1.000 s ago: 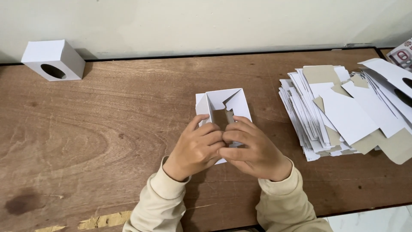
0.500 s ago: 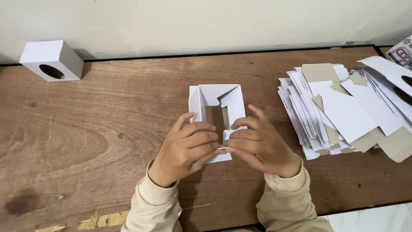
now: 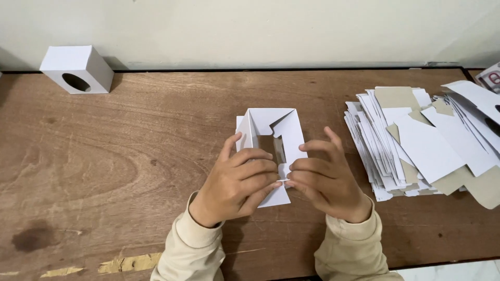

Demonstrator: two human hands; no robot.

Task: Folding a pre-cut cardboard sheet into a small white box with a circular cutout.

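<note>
Room: pale plain wall behind, meeting the back edge of a brown wooden worktop (image 3: 130, 166)
Worktop surface: worn grain, a dark stain (image 3: 32, 238) near the front left, and flaking yellowish patches (image 3: 127, 263) along the front edge
Centre: a white card box blank (image 3: 271, 136), half folded, lies on the worktop with its side panels standing up and a cut-out window in the middle
Left hand (image 3: 240, 184): fingers curled over the blank's near left part, grip narrow and holding the card
Right hand (image 3: 325, 179): fingers bent onto the blank's near right edge, grip also closed on the card, fingertips nearly meeting those of the left
Sleeves: cream cuffs (image 3: 194, 237) at both wrists
Far left: a finished white box (image 3: 78, 67) with an oval hole, near the wall, well apart from the hands
Right: a sprawling stack of flat blanks (image 3: 416, 140), white and brown faces mixed, just beside the right hand
</note>
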